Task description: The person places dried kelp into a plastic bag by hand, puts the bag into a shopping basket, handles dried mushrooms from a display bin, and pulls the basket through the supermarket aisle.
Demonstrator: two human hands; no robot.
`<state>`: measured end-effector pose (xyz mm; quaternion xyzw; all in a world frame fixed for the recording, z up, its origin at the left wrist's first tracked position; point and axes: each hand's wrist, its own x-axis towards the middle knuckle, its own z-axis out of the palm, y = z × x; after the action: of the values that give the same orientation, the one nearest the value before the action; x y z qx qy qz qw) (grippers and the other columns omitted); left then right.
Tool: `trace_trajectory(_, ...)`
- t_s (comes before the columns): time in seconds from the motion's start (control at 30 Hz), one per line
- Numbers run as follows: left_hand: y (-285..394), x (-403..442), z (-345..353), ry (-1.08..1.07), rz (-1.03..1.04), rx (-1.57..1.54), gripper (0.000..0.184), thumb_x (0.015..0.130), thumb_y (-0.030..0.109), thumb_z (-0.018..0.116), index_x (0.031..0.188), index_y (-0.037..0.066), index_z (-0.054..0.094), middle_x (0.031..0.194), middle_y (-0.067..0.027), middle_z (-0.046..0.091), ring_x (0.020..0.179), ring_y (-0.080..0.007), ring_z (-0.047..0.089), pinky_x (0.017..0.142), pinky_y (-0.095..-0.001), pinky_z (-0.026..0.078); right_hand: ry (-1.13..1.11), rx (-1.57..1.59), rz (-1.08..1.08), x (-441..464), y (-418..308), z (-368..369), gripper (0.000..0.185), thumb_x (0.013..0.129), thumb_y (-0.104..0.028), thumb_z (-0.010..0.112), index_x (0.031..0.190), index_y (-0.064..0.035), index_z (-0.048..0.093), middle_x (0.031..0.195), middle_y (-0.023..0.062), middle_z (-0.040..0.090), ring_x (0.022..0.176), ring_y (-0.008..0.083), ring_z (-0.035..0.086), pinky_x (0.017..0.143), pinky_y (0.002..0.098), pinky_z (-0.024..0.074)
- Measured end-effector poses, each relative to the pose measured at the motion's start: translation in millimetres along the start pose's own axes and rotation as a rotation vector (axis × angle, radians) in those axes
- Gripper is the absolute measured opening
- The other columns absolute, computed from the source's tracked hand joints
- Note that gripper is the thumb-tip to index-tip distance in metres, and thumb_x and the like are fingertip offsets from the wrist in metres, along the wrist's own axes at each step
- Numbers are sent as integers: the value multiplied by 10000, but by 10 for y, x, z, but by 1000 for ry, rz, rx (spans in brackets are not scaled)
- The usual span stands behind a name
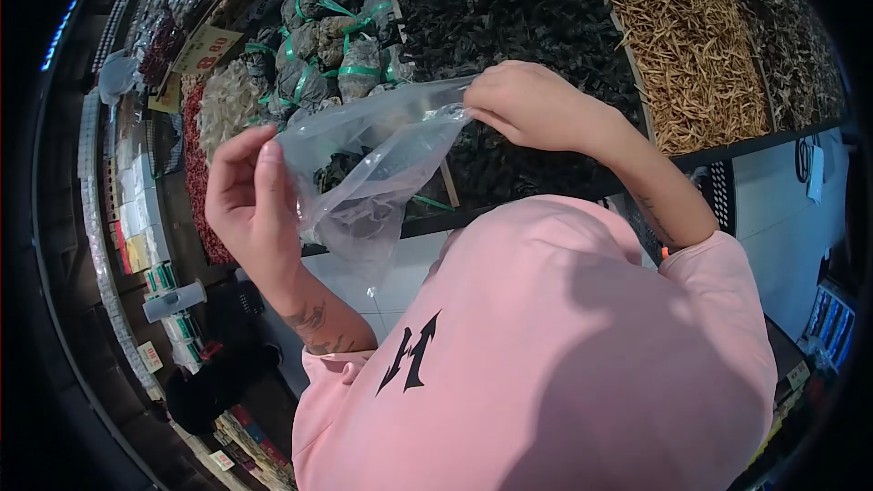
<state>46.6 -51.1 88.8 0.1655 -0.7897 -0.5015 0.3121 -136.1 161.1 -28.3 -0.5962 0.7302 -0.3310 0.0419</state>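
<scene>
A clear plastic bag (382, 164) is stretched between my two hands, its mouth spread wide and its lower end hanging down. My left hand (255, 191) pinches the bag's left edge between thumb and fingers. The fingers of my right hand (523, 105) are closed on the bag's upper right corner. Behind the bag are dark bundles tied with green bands (305, 82) and a wide bin of black dried goods (518, 18).
Yellow-brown dried strips (687, 45) fill a bin at the upper right, with darker dried goods (782, 36) beside it. Pale pieces (229, 105) and small red items (202, 209) lie at the left. A price sign (207, 49) stands above them. Packaged goods (136, 186) line the far left.
</scene>
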Motion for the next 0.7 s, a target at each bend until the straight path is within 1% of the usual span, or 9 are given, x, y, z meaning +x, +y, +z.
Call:
trace_trajectory(0.1,-125,6,379,-305,-240,15,213,895,45,672,1094,-3,614,683,36,512,514,-7,432,444,-184,349,-251,-41,314,-318,305,137,119,872,-110,603,928,-17,651,872,138,653,897,333,618,832,433,482)
trace_trajectory(0.17,-241,27,508,-397,-265,91,264,862,52,709,1101,0,610,668,53,469,532,-3,423,460,-181,342,-155,-25,248,-471,285,209,232,837,-102,637,1053,-21,658,990,142,661,986,330,607,892,424,479)
trace_trajectory(0.23,-319,56,593,-459,-251,181,315,832,69,736,1124,14,632,652,61,437,541,-15,398,481,-195,325,-31,89,144,-489,71,217,532,768,-142,712,1273,-50,573,1212,161,599,1163,333,540,1009,440,428)
trace_trajectory(0.37,-511,138,715,-525,-191,371,270,853,75,687,1111,7,647,621,60,412,556,-32,382,497,-223,314,54,252,77,-368,-274,459,620,768,-175,728,1345,-70,528,1274,182,570,1238,350,502,1071,449,384)
trace_trajectory(0.43,-541,134,760,-522,-183,362,248,866,67,658,1106,3,648,614,60,405,560,-36,375,501,-229,309,150,217,34,-378,-236,684,524,783,-216,724,1256,-50,573,1136,162,623,1106,333,560,1001,439,415)
trace_trajectory(0.5,-530,126,806,-389,-165,166,225,890,36,596,1107,4,648,618,60,406,565,-33,366,505,-222,301,-143,227,79,-386,-176,784,381,794,-235,725,1112,-49,630,975,140,662,998,325,591,942,434,428)
trace_trajectory(0.53,-530,125,804,-356,-180,116,214,906,24,569,1103,4,649,623,66,404,567,-30,356,505,-221,296,-34,243,46,-416,-168,820,250,812,-251,723,922,-36,657,843,123,663,880,327,605,846,428,456)
trace_trajectory(0.63,-528,101,835,-352,-203,102,203,916,36,565,1098,4,650,630,72,404,566,-25,353,505,-218,292,-213,450,209,-501,-125,575,233,830,-247,714,869,-20,678,854,129,666,840,328,618,795,404,484)
trace_trajectory(0.7,-625,72,850,-362,-211,90,201,923,48,565,1100,8,652,621,79,398,562,-22,346,502,-216,286,195,503,217,-551,-76,529,257,828,-243,713,925,-5,694,900,131,676,876,309,632,780,378,493)
